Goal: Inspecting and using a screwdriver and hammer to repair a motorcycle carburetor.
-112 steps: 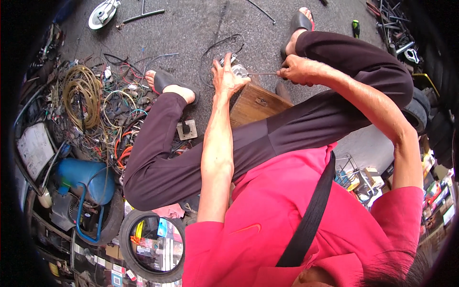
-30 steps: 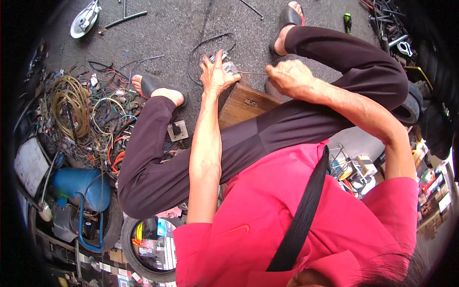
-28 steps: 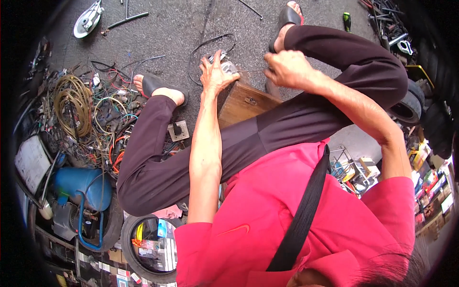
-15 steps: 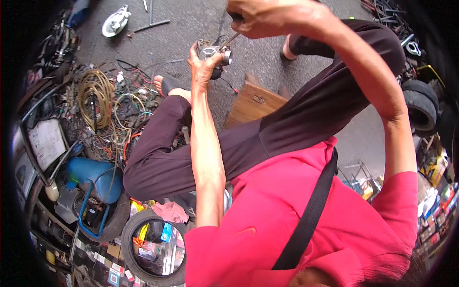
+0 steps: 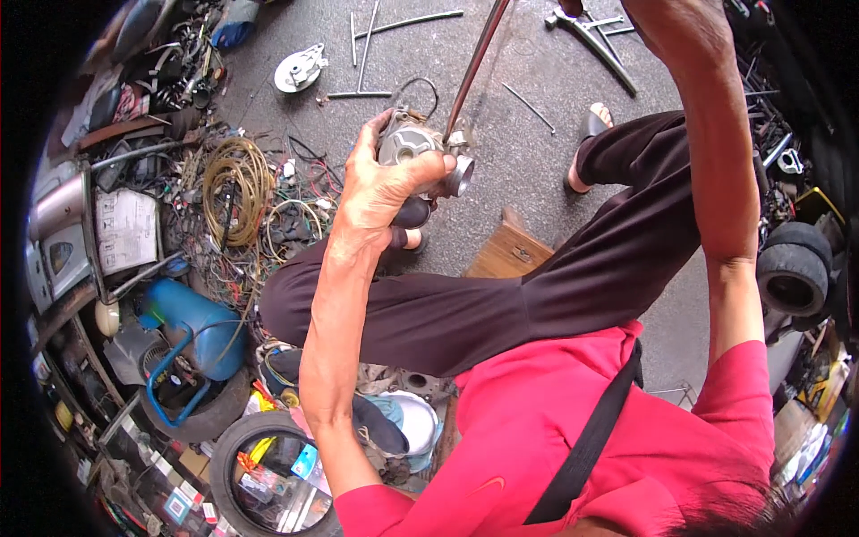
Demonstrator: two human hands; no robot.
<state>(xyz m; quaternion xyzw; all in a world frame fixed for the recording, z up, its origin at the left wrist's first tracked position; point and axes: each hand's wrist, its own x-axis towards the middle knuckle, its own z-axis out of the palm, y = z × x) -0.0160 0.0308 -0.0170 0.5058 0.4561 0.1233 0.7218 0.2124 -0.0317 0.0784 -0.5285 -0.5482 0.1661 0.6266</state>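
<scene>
My left hand (image 5: pixel 374 192) grips a grey metal carburettor-like part (image 5: pixel 410 143) with a silver round neck and a black rounded underside, its thumb across the front. A long thin metal shaft (image 5: pixel 476 55), like a screwdriver's, runs from the top edge down onto the part. My right hand (image 5: pixel 677 34) is high at the top right, partly cut off by the edge; its fingertips and grip on the shaft are out of sight. Below the part, a wooden box (image 5: pixel 497 259) stands on the pavement, partly behind my leg.
Metal tubes (image 5: pixel 403 24), a bracket (image 5: pixel 595 49) and a silver hub plate (image 5: pixel 298 69) lie ahead. At left are coiled hoses (image 5: pixel 228 183), wires and a blue compressor tank (image 5: pixel 206 331). Tyres (image 5: pixel 792 268) stand at right; a tyre (image 5: pixel 237 452) lies at lower left.
The metal part has come up off the wooden box in my left hand. My right hand has risen to the top right, and the shaft now angles steeply onto the part.
</scene>
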